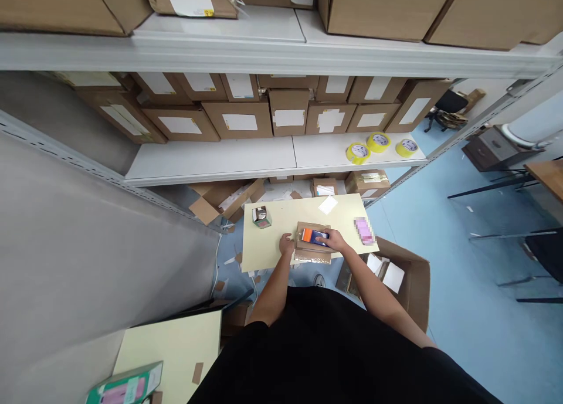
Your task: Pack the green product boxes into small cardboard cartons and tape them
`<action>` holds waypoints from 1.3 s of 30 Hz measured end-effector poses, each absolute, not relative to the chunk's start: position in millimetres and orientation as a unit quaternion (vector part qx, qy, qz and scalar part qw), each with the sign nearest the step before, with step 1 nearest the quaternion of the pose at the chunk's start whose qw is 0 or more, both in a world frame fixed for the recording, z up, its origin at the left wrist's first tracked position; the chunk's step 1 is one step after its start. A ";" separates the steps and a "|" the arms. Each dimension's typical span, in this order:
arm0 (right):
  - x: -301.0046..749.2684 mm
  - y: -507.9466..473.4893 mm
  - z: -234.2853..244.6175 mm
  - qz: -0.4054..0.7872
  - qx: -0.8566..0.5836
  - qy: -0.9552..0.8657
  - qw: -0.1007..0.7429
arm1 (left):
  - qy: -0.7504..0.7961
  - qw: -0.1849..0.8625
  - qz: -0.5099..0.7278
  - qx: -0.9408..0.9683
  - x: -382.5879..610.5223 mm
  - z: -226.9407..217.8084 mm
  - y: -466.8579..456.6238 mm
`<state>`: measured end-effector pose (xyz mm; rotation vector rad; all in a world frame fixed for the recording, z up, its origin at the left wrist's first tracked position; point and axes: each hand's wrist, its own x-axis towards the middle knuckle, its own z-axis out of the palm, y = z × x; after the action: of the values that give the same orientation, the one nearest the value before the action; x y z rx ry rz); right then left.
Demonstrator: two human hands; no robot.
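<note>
An open cardboard box (313, 255) lies on the pale yellow table (264, 248), with a flap spread toward me. A small blue and orange box (313, 236) is inside or just over it. My right hand (334, 240) is closed on the right end of that small box. At the cardboard box's left edge is my left hand (287, 244), fingers bent against its side; part of the grip is too small to see clearly. On the table's left stands a small dark and green box (261, 217). A white paper (328, 204) lies at the back edge, and a pixelated pink item (365, 231) at the right.
Shelves ahead hold several labelled cartons (240, 121) and three yellow tape rolls (358, 152). Below right of the table stands a large open carton (416, 281) with white boxes inside. A second table (176, 333) at lower left bears a green and pink package (127, 387). Scraps litter the floor.
</note>
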<state>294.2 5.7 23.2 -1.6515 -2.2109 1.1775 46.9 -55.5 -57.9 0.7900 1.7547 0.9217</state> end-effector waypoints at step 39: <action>476.8 41.3 60.7 0.253 -0.649 -0.700 -0.159 | 0.684 0.490 0.220 0.493 36.7 -27.6 -23.5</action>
<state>476.8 41.3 60.7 -2.2756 -2.4528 0.8853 36.7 -23.5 -27.6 1.1982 1.6622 0.5346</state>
